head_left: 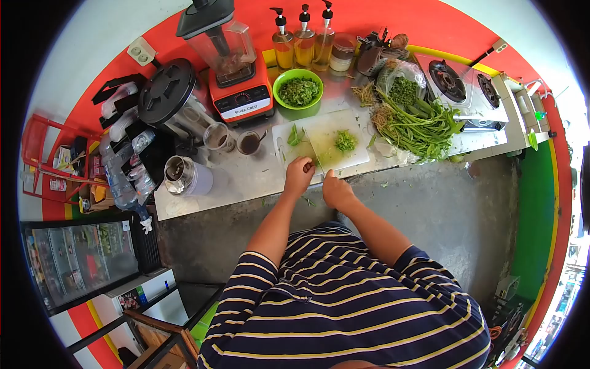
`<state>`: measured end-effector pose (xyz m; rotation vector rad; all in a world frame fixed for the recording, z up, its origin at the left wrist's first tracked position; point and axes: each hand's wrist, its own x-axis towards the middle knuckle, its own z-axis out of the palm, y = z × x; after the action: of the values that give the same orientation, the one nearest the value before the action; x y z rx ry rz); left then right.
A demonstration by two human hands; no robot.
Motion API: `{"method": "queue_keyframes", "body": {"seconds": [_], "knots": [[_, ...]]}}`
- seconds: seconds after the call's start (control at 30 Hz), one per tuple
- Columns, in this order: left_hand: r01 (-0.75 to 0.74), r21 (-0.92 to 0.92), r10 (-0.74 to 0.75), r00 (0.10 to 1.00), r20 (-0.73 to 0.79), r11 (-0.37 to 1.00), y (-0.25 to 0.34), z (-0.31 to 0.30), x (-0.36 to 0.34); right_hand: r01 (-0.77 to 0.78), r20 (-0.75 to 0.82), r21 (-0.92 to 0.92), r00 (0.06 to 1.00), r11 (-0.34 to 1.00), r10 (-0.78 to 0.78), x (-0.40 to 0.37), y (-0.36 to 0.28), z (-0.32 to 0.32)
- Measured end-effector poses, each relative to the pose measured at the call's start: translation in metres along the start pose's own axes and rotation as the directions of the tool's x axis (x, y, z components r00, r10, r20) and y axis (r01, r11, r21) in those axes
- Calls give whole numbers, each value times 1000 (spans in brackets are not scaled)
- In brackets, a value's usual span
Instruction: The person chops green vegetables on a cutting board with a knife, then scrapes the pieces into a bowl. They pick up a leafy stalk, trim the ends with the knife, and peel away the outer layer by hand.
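Observation:
My right hand (pixel 337 189) is closed round the handle of a knife (pixel 317 154), whose thin blade points away across the near edge of a white cutting board (pixel 351 118). Close to its left, my left hand (pixel 298 176) has its fingers curled together at the board's edge; what they hold, if anything, is too small to make out. On the board, a small heap of chopped greens (pixel 346 141) lies right of the blade, and a few loose leaves (pixel 295 136) lie to the left. Wet green juice stains the board's middle.
Behind the board stands a green bowl (pixel 299 109) of chopped greens, beside a red blender (pixel 241 95). Leafy stalks (pixel 421 126) pile up on the right, before a gas stove (pixel 473 92). Cups (pixel 249 142) and a steel-topped container (pixel 189 176) stand left. Pump bottles (pixel 304 43) line the back.

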<state>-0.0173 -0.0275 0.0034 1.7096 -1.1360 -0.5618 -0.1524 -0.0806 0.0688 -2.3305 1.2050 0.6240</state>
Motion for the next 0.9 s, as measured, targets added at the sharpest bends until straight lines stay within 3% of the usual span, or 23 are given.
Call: {"method": "queue_keyframes", "body": {"seconds": [0.07, 0.27, 0.47, 0.6, 0.67, 0.9], "knots": [[6, 14, -6, 1000, -10, 1000, 1, 0, 0, -19, -35, 147, 999, 989, 24, 9, -3, 10], [-4, 2, 4, 1000, -9, 1000, 0, 2, -3, 50, -43, 55, 998, 997, -47, 14, -1, -25], [-24, 30, 25, 998, -52, 999, -7, 9, -4, -6, -8, 68, 1000, 998, 6, -5, 7, 22], [-32, 65, 36, 998, -54, 997, -3, 6, -5, -9, -11, 134, 1000, 991, 10, 10, -1, 9], [-18, -10, 18, 999, -29, 1000, -2, 5, -6, 55, -60, 79, 997, 995, -51, 18, 2, 1], [-37, 38, 39, 997, -70, 999, -4, 8, -9, 37, -17, 40, 999, 999, -37, -7, 1, 13]]}}
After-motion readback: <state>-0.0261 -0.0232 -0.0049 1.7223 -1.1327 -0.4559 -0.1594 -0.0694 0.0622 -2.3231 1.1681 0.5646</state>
